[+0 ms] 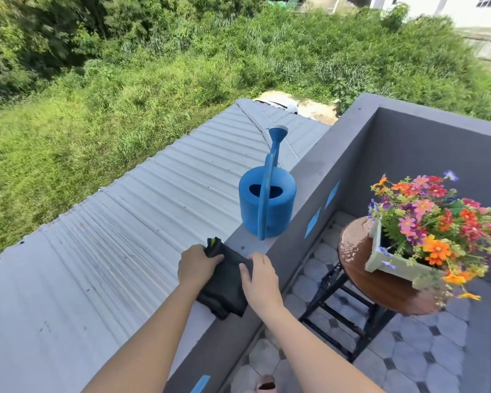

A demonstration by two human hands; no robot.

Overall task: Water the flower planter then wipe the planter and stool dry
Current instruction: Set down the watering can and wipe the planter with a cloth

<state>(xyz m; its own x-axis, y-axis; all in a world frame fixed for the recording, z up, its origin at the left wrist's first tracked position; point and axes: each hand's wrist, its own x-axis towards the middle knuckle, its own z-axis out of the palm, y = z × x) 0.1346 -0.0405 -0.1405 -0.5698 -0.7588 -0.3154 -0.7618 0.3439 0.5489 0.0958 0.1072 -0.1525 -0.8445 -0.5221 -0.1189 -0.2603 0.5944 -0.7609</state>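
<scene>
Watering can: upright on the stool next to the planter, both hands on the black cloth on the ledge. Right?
Not quite. The head view shows the watering can upright on the ledge, not on the stool; only the planter sits on the stool. The rest holds: left hand and right hand are both on the black cloth on the ledge.

Planter [391, 263] right end hidden by flowers [437, 222].
</scene>
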